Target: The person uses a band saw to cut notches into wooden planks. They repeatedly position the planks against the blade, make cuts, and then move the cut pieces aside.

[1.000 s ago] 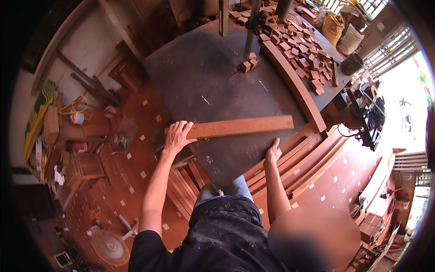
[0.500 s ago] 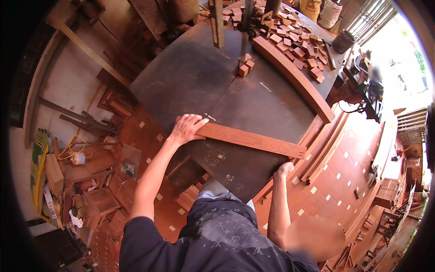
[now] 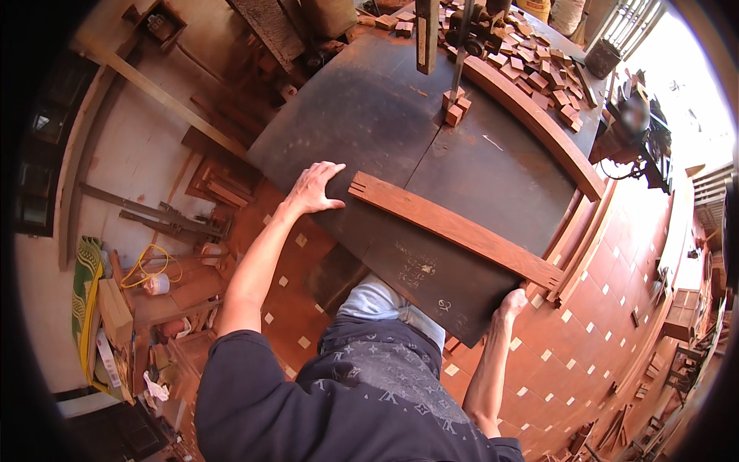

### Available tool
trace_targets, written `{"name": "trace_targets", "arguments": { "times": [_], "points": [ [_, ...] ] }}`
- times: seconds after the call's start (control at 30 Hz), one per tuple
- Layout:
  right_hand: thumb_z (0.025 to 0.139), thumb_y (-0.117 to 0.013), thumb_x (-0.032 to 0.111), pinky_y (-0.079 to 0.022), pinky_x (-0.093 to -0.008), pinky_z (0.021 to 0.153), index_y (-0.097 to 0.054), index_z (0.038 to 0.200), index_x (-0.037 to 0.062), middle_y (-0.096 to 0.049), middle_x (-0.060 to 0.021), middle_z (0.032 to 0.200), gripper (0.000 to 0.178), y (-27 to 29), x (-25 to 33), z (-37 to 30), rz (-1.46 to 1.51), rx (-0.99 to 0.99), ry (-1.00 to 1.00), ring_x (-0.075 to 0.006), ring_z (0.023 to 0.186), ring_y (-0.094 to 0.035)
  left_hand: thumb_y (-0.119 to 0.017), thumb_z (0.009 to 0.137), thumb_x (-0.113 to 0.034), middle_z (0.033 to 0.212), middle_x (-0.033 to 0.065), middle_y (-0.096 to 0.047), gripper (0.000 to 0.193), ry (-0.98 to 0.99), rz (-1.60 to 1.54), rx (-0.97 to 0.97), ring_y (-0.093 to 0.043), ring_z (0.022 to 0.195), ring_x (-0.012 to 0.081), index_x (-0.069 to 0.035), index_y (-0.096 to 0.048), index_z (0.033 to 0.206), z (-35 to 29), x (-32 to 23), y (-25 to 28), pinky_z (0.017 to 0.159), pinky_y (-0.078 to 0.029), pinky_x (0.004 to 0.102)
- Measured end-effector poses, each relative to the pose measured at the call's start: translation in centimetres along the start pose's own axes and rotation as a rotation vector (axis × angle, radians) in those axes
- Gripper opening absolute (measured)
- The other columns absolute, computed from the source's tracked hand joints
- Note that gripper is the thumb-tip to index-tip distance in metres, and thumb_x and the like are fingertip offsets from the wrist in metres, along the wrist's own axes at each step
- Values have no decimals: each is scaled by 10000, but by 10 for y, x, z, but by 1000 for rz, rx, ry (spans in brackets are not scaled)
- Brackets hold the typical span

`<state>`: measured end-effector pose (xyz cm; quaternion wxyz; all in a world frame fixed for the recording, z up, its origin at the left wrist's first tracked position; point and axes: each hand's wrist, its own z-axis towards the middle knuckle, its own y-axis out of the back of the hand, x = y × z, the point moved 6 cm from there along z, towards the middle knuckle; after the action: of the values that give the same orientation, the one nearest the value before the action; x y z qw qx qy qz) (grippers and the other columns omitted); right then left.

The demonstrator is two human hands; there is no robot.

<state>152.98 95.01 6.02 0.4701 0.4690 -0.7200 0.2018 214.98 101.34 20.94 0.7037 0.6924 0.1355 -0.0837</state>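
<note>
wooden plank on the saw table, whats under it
The plank lies flat on the dark saw table. The left hand rests at its notched end, the right hand at the other. The surface beneath is hidden.

Plank (image 3: 454,229) lies on the saw table (image 3: 369,115), left hand (image 3: 314,189) at its left end, right hand (image 3: 512,302) below its right end; offcut blocks (image 3: 454,108) behind.

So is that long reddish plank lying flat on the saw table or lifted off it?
Flat: the plank lies along the dark table.

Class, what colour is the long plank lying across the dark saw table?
Reddish-brown wood, the plank; seen best in the head view.
</note>
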Motion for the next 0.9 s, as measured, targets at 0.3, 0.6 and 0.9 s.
{"name": "trace_targets", "arguments": {
  "times": [0.3, 0.6, 0.9],
  "points": [
    [1111, -606, 430, -507, -361, 946, -711, 1334, -126, -753, -112, 1127, 609, -16, 41, -39, -177, -60, 352, -192, 1041, -607, -999, 610, -548, 1419, 82, -624, 1068, -243, -46, -131, -552, 1341, 315, -144, -608, 1518, 18, 0, -23, 1135, -397, 490],
    [1116, -510, 366, -450, -455, 677, -664, 1042, -158, -587, -131, 735, 551, 21, 10, 0, -431, -196, 542, -194, 779, -499, -987, 648, -561, 1429, 82, -675, 1013, -358, -219, -157, -593, 1338, 311, -115, -627, 1483, 25, 2, -26, 1114, -418, 473],
    [1099, -661, 307, -545, -463, 1057, -662, 1400, -53, -704, -224, 1336, 469, -28, 67, -100, -615, -767, 820, -361, 1210, -688, -1016, 645, -357, 1089, 67, -771, 634, -541, -416, -127, -690, 1068, 286, -106, -748, 1162, 31, -14, -18, 973, -461, 428]
  ]
}}
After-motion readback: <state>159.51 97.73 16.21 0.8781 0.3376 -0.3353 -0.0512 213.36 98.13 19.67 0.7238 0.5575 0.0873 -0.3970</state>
